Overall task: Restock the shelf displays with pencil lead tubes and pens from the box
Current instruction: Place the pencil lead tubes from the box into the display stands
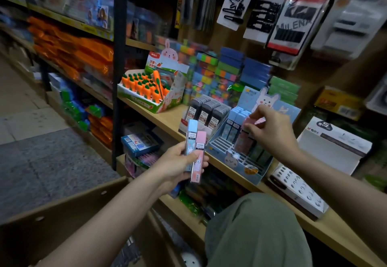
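Note:
My left hand (178,165) grips two pencil lead tubes upright in front of the shelf, a blue one (191,132) and a pink one (199,153). My right hand (270,132) pinches the cap of a pink lead tube (246,134) standing in the blue rabbit display tray (228,160). Several blue tubes (234,120) fill the tray's back left slots. Many front slots are bare. The brown cardboard box (69,210) stands open at the lower left, below my left forearm.
A black lead tube display (206,109) stands left of the tray, a carrot eraser display (150,90) further left. White product boxes (326,147) lie on the wooden shelf (165,118) to the right. Hair clip cards (236,4) hang above. My knee (255,229) is at the bottom.

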Demonstrator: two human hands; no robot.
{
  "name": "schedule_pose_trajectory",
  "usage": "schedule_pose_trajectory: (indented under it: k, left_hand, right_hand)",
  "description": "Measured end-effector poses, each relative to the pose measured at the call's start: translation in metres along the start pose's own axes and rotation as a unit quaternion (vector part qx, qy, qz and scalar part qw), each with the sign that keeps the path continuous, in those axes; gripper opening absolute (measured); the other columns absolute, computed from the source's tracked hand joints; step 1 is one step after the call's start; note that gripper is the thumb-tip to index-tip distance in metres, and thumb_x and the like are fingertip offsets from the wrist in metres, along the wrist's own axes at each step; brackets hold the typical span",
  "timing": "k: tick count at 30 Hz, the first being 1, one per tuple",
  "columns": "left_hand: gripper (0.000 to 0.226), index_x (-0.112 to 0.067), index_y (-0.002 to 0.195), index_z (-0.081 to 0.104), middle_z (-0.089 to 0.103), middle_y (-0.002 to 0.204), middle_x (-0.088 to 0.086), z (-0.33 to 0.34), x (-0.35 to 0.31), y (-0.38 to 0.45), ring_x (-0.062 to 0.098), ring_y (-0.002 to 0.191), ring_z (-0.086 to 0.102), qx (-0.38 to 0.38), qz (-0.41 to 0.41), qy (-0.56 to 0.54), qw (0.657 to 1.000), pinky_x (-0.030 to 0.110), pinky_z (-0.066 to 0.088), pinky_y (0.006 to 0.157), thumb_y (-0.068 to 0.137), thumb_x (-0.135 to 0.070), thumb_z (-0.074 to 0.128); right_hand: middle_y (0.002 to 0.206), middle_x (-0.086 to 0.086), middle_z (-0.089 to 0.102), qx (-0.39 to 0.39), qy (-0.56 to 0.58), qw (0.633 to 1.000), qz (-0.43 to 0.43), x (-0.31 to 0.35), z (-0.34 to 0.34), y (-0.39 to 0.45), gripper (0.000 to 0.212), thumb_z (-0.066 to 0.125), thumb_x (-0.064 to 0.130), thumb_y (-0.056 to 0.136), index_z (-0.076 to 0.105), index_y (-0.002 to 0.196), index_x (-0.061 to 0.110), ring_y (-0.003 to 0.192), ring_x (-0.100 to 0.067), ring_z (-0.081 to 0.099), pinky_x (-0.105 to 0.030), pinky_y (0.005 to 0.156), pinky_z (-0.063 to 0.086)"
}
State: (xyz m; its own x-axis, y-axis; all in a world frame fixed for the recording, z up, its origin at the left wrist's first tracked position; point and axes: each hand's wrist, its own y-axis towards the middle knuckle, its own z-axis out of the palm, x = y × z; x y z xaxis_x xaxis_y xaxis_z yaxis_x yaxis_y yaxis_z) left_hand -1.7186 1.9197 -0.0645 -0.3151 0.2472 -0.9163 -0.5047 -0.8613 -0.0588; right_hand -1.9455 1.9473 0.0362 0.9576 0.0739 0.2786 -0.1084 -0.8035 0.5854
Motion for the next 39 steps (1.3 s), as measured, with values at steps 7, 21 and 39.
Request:
schedule_pose_trajectory:
  k: [7, 21, 39]
  left_hand:
    - [0.019, -0.022, 0.111, 0.060, 0.074, 0.098, 0.013, 0.002, 0.003, 0.001, 0.021, 0.091, 0.072, 0.007, 0.008, -0.015, 1.000, 0.035, 0.060, 0.076, 0.097, -0.010, 0.054]
    - [0.022, -0.023, 0.117, 0.062, 0.074, 0.099, 0.009, 0.008, 0.004, -0.004, 0.020, 0.096, 0.071, 0.032, 0.020, 0.017, 0.999, 0.029, 0.057, 0.074, 0.098, -0.013, 0.054]
    - [0.022, -0.019, 0.116, 0.049, 0.044, 0.078, 0.002, 0.007, 0.011, -0.008, 0.010, 0.058, 0.037, -0.055, -0.037, 0.065, 0.996, 0.023, 0.032, 0.053, 0.105, -0.032, 0.034]
  right_hand:
    - [0.086, 0.000, 0.067, -0.003, -0.022, 1.000, -0.001, -0.002, 0.013, 0.006, 0.018, 0.080, 0.021, 0.080, 0.064, 0.088, 0.020, 0.076, -0.016, 0.063, -0.031, 0.066, 0.051]
    - [0.098, 0.013, 0.063, 0.041, 0.099, 0.994, -0.001, 0.027, 0.016, -0.023, 0.034, 0.068, 0.038, 0.087, 0.063, 0.118, 0.028, 0.075, -0.001, 0.063, -0.015, 0.067, 0.052]
    - [0.083, 0.003, 0.068, 0.003, 0.008, 1.000, 0.017, -0.006, -0.036, -0.010, 0.014, 0.075, 0.017, 0.085, 0.066, 0.095, 0.014, 0.072, -0.003, 0.063, -0.022, 0.062, 0.053]
